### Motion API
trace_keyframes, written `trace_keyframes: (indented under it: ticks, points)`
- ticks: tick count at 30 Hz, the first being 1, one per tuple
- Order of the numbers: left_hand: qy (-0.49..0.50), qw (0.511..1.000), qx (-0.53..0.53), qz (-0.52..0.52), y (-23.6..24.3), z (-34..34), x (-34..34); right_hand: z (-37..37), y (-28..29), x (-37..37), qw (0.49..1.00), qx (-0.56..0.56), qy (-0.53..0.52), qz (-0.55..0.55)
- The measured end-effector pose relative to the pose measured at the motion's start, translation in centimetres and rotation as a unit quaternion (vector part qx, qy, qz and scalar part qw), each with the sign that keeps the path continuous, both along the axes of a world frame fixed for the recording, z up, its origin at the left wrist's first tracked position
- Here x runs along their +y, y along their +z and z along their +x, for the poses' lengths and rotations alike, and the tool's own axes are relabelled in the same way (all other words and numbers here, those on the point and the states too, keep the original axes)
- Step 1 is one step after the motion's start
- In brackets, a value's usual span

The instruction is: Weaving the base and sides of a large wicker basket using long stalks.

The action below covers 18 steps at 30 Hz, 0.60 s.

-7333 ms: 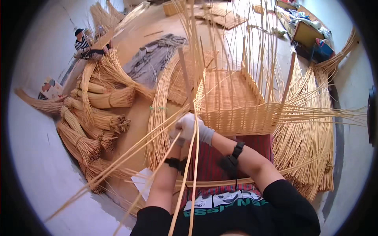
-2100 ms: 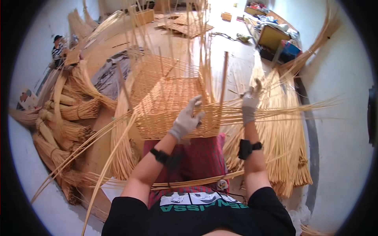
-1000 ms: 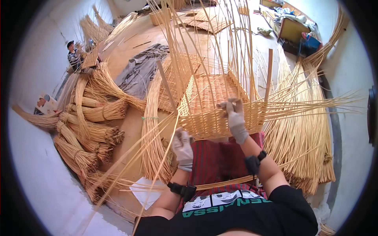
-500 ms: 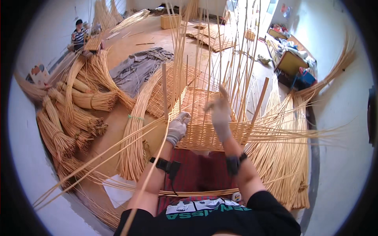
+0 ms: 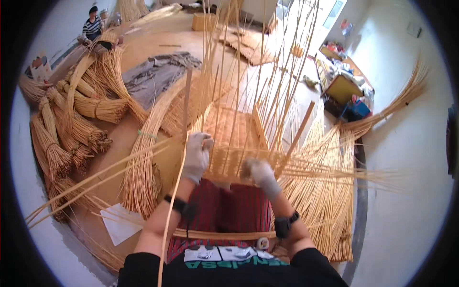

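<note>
A half-woven wicker basket [image 5: 234, 126] stands in front of me, with tall upright rods rising from its walls. My left hand [image 5: 196, 155], in a pale glove, is closed on the basket's near left corner, its fingers curled at the rim. Beside that hand a long pale willow rod [image 5: 171, 210] runs down past my left forearm. At the outside of the near wall is my right hand [image 5: 263, 177], also gloved; motion smears its fingers, so what they hold does not show. Flat wooden stakes [image 5: 301, 128] stand at the near corners.
Bundles of willow rods [image 5: 93, 112] lie at left, and more loose rods [image 5: 325, 191] fan out at right. Long rods stick out sideways from the basket. A grey cloth [image 5: 158, 76] and woven panels [image 5: 251, 48] lie beyond. Another person [image 5: 92, 26] sits far left.
My right hand has come down from above the basket to its near wall. My left hand stays at the corner. The whole view has shifted and tilted slightly.
</note>
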<state>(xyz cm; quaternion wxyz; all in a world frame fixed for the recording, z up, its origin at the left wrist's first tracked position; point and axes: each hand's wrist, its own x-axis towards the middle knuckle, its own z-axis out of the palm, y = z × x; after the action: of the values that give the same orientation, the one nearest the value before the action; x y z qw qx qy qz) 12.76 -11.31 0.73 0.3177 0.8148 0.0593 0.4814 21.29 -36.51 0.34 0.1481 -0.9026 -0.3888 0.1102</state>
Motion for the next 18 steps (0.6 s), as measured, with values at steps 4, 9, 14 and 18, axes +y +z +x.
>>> trace_keyframes:
  ticks: [4, 9, 14, 18]
  points:
    - [-0.089, 0.981, 0.148, -0.089, -0.1, -0.3, -3.0, -4.4, 12.3, 5.6, 0.967, -0.2, 0.078, 0.139]
    - [-0.085, 0.909, 0.407, -0.012, 1.3, 1.6, -4.5, 5.6, 19.1, 11.7, 0.831, -0.482, 0.243, -0.134]
    - [-0.084, 0.899, 0.429, -0.02, 2.4, 1.9, -4.1, 8.6, 15.6, 11.3, 0.907, -0.353, 0.053, -0.222]
    - [-0.097, 0.892, 0.439, -0.048, 2.4, 2.5, -3.7, 7.0, 13.6, 9.9, 0.866, -0.482, 0.127, -0.045]
